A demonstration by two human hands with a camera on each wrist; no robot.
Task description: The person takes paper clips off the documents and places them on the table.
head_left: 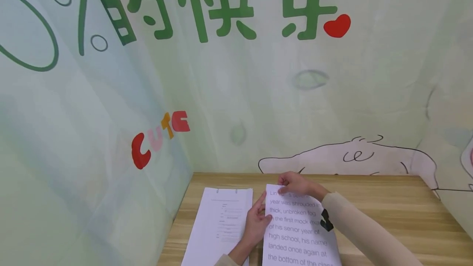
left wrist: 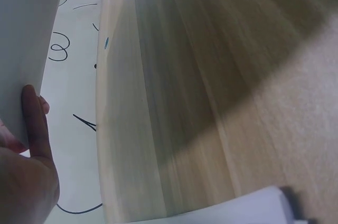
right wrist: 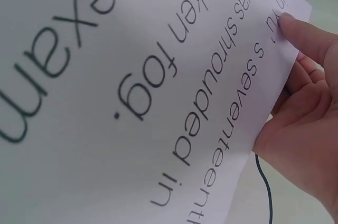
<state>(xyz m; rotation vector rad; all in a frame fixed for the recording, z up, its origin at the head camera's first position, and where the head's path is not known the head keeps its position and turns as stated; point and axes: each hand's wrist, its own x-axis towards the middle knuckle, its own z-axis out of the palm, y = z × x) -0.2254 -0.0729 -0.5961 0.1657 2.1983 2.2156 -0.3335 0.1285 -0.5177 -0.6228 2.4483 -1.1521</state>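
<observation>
white large-print paper sheet (head_left: 297,239) was tilted up over the brown wood-grain table (head_left: 391,208), left hand (head_left: 256,223) pinching its left edge, right hand (head_left: 295,184) its top; flat white two-clip paper stack (head_left: 207,225) looked bound, held sheet unbound.

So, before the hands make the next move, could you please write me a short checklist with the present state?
1. Left hand grips the left edge of the big-print sheet: ok.
2. Right hand pinches the top edge: ok.
3. Big print faces the person: ok.
4. Top words fully uncovered in the head view: not ok, the right hand hides some.
5. Other paper lies on the table, to the left: ok.
6. Sheet's bottom edge free: cannot tell, out of view.
</observation>
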